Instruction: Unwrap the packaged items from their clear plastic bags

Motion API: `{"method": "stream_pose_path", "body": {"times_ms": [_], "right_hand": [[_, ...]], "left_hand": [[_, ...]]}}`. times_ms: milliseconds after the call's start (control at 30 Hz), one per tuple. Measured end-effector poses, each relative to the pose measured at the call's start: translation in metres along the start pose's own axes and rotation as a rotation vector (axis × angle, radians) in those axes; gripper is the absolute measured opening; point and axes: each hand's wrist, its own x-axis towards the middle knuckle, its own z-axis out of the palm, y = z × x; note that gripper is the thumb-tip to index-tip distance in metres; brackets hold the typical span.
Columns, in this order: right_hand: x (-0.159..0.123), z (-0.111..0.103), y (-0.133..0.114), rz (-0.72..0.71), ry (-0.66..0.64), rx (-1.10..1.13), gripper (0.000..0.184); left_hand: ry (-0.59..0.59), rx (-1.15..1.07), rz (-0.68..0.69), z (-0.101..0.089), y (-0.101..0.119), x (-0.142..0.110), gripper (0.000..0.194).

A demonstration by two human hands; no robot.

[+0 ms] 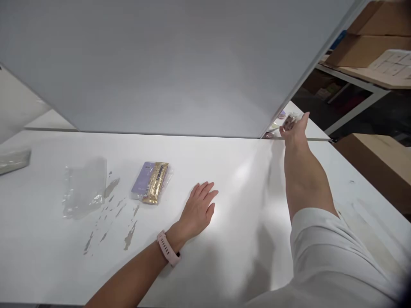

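My left hand (pixel 199 208) lies flat on the white table (pixel 244 179), fingers stretched out, holding nothing; a pink watch band is on its wrist. To its left lies a clear-wrapped packet with a purple and a gold item (pixel 150 182). My right hand (pixel 294 128) reaches far out past the right edge of the grey divider panel (pixel 167 64) and its fingers are closed on a small clear-wrapped item (pixel 289 121). More small packets (pixel 275 126) lie just behind the panel's edge.
A stack of empty clear bags (pixel 84 188) lies at the left, beside scuffed patches in the tabletop. Another clear bundle (pixel 14 160) sits at the far left edge. Cardboard boxes (pixel 372 38) rest on a shelf at the back right.
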Motion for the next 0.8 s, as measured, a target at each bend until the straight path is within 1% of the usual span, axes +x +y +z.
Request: {"method": "stream_pose_path", "body": {"times_ms": [67,100,133,200,233,267,333,367,400,433,500,567,600,667,700,733,767,800], "right_hand": [[-0.002,0.016,-0.004,0.028,0.047,-0.003,0.053],[-0.006,0.021,-0.003,0.032,0.098,-0.005,0.05],[-0.014,0.021,-0.001,0.016,0.147,-0.011,0.043],[-0.04,0.013,0.013,-0.026,0.237,-0.023,0.024],[-0.059,0.004,0.023,-0.043,0.267,-0.025,0.015],[-0.081,-0.007,0.036,-0.044,0.27,-0.029,0.011],[-0.135,-0.037,0.062,-0.07,0.217,-0.039,0.009],[-0.165,-0.053,0.074,-0.095,0.169,-0.055,0.008],[-0.194,-0.069,0.084,-0.165,0.049,-0.131,0.009],[-0.221,-0.084,0.092,-0.198,-0.019,-0.187,0.011],[-0.27,-0.11,0.1,-0.215,-0.102,-0.246,0.016],[-0.306,-0.125,0.102,-0.203,-0.147,-0.271,0.019],[-0.32,-0.129,0.101,-0.196,-0.163,-0.279,0.02],[-0.338,-0.13,0.101,-0.181,-0.184,-0.291,0.02],[-0.345,-0.128,0.101,-0.173,-0.192,-0.296,0.02],[-0.35,-0.125,0.101,-0.164,-0.2,-0.298,0.02],[-0.354,-0.12,0.101,-0.156,-0.209,-0.296,0.02],[-0.359,-0.113,0.101,-0.146,-0.224,-0.292,0.02]], "left_hand": [[0.0,-0.003,-0.003,-0.001,0.001,0.0,0.037],[0.0,-0.008,-0.006,-0.002,0.0,0.0,0.037],[-0.001,-0.013,-0.01,-0.002,0.0,0.001,0.037],[0.0,-0.024,-0.016,-0.001,-0.001,0.001,0.036],[0.002,-0.028,-0.016,0.001,-0.001,0.001,0.036],[0.005,-0.028,-0.012,0.002,-0.001,0.0,0.036],[0.02,-0.021,-0.004,0.005,0.0,0.0,0.036],[0.043,-0.01,-0.012,0.005,0.001,0.0,0.035],[0.08,0.01,-0.027,0.004,0.001,0.001,0.034],[0.133,0.041,-0.051,0.0,0.002,0.001,0.034],[0.263,0.129,-0.108,-0.014,-0.001,0.002,0.035],[0.375,0.227,-0.198,-0.036,-0.012,0.001,0.038],[0.411,0.268,-0.279,-0.048,-0.021,-0.003,0.04],[0.457,0.307,-0.551,-0.071,-0.044,-0.013,0.048],[0.437,0.285,-0.692,-0.079,-0.056,-0.02,0.053],[0.387,0.241,-0.794,-0.085,-0.067,-0.028,0.058],[0.33,0.195,-0.848,-0.087,-0.076,-0.035,0.062],[0.281,0.16,-0.863,-0.086,-0.08,-0.041,0.065]]}}
